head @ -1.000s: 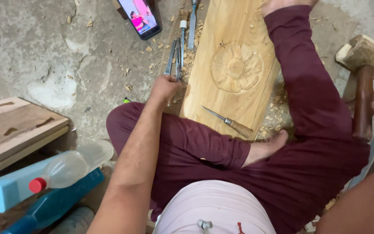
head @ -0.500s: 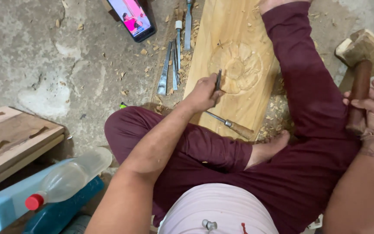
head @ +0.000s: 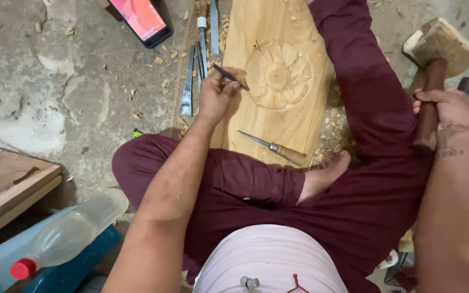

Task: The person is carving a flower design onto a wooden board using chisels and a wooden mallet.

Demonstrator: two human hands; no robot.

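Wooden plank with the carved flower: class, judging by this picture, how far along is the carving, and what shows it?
Done: a round flower stands in relief on the plank, with chips scattered around. In hand: the left hand holds a thin chisel beside the flower; the right hand grips a wooden mallet. Left: the plank's near end is bare, where a spare chisel lies.

Rough grey concrete floor [head: 71,92], littered with wood chips [head: 158,61]. A carved wooden plank [head: 278,81] lies across it at the far centre. Just left of it, a row of steel chisels [head: 191,76]. Far left sits a phone [head: 139,19]. Near left, a wooden board [head: 6,184] and a clear plastic bottle [head: 66,233].
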